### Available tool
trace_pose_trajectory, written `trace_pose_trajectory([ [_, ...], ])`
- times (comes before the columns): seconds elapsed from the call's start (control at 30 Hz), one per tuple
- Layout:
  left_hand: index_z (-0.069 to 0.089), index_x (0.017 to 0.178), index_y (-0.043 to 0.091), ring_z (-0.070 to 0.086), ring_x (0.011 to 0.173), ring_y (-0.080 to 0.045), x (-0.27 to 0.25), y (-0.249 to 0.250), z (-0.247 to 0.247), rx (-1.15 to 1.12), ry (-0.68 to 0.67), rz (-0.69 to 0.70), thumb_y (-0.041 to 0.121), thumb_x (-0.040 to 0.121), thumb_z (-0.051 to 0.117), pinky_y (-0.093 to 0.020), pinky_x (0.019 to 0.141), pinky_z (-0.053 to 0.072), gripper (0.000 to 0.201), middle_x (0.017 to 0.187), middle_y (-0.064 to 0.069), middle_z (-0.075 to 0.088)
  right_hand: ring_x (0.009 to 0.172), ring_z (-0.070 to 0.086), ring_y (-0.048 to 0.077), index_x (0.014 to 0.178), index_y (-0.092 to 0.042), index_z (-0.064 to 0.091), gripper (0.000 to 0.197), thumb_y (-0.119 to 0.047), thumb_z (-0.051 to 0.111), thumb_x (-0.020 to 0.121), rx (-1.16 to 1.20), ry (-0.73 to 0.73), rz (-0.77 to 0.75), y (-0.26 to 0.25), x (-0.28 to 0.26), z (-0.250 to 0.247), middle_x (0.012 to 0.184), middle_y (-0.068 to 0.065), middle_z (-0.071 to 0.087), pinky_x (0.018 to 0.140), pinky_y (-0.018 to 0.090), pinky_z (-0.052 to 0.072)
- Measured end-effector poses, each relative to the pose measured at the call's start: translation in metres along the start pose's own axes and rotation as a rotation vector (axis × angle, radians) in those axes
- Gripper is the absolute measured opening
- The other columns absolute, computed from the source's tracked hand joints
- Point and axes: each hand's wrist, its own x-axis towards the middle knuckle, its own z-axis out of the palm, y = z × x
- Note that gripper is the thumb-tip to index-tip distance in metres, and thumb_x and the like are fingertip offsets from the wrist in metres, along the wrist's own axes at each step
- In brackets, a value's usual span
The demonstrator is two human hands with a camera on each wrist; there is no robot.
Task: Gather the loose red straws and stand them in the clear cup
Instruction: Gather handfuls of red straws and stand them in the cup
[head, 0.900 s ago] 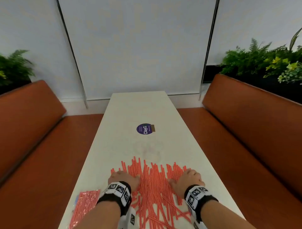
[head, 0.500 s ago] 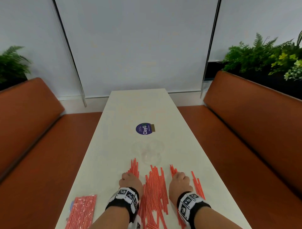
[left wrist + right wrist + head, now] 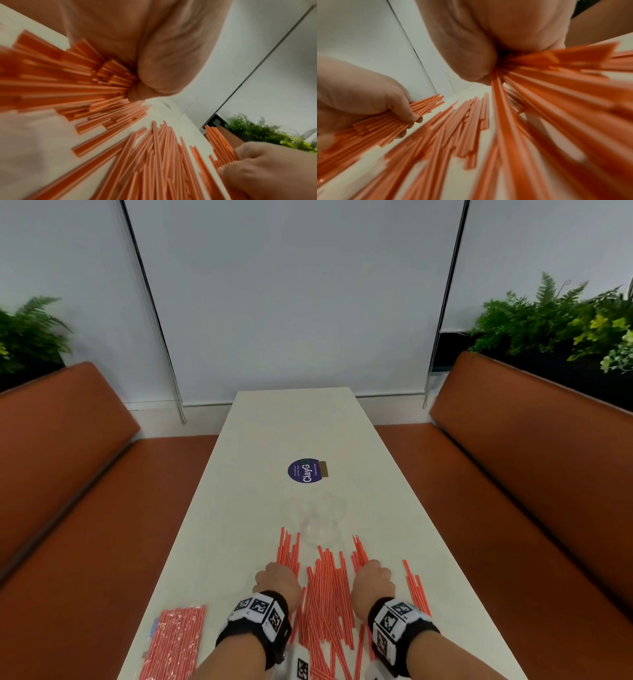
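Many loose red straws [image 3: 327, 594] lie on the near end of the white table [image 3: 239, 508], most pointing away from me. My left hand [image 3: 279, 578] grips a bunch of straws [image 3: 96, 81] in a curled fist. My right hand [image 3: 371, 580] grips another bunch of straws [image 3: 539, 65] the same way. An unheld heap of straws [image 3: 457, 121] lies between the two hands. The clear cup [image 3: 317, 517] stands just beyond the straw tips, hard to make out against the table. A few stray straws [image 3: 416, 587] lie right of my right hand.
A packet of wrapped red straws [image 3: 174, 642] lies at the table's near left edge. A round purple sticker [image 3: 305, 470] sits beyond the cup. Brown bench seats [image 3: 513, 474] flank the table, with plants [image 3: 561, 316] behind them.
Both hands have drawn inward from the spread-out pile and curled into fists around bunches of straws. The straws are now bunched closer together, and the cup shows beyond them.
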Motion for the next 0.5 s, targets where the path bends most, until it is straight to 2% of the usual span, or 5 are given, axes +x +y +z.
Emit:
trace_pose_trajectory([
  [0.23,0.043,0.13,-0.007,0.062,0.112,-0.03,0.001,-0.004,-0.009,-0.237,-0.079,0.051,0.003,0.093,0.042,-0.031,0.087,0.053,0.038,0.125,-0.02,0.059,0.117,0.054,0.023,0.126,0.001,0.038,0.031,-0.004,0.04,0.096,0.14,-0.028,-0.093,-0.006,-0.002,-0.024,0.129,0.015,0.049,0.095,0.024,0.047],
  [0.3,0.04,0.131,-0.008,0.061,0.114,-0.032,-0.003,-0.005,-0.01,-0.3,-0.099,0.066,0.0,0.093,0.038,-0.033,0.089,0.052,0.04,0.126,-0.022,0.058,0.097,0.06,0.021,0.12,-0.001,0.039,0.025,-0.001,0.038,0.095,0.197,-0.053,-0.125,-0.008,-0.003,-0.03,0.117,0.014,0.057,0.078,0.023,0.051],
  [0.37,0.033,0.135,-0.01,0.058,0.118,-0.034,-0.007,-0.006,-0.01,-0.376,-0.101,0.09,-0.003,0.092,0.034,-0.038,0.094,0.05,0.043,0.13,-0.025,0.054,0.067,0.052,0.012,0.105,-0.005,0.037,0.013,0.001,0.036,0.094,0.278,-0.044,-0.181,-0.012,-0.004,-0.033,0.089,0.008,0.056,0.054,0.018,0.042],
  [0.43,0.029,0.136,-0.011,0.058,0.109,-0.031,-0.01,-0.005,-0.011,-0.462,-0.098,0.121,-0.005,0.093,0.029,-0.039,0.092,0.048,0.043,0.123,-0.022,0.054,0.056,0.042,0.008,0.097,-0.007,0.033,0.006,-0.002,0.036,0.095,0.36,-0.038,-0.26,-0.018,-0.003,-0.04,0.071,-0.001,0.046,0.045,0.016,0.032],
  [0.5,0.032,0.133,-0.01,0.051,0.092,-0.023,-0.013,-0.004,-0.013,-0.548,-0.074,0.162,-0.004,0.094,0.031,-0.038,0.088,0.048,0.039,0.104,-0.014,0.049,0.054,0.042,0.008,0.094,-0.007,0.033,0.004,-0.005,0.037,0.096,0.435,-0.014,-0.364,-0.026,0.0,-0.051,0.067,-0.002,0.044,0.045,0.017,0.034],
])
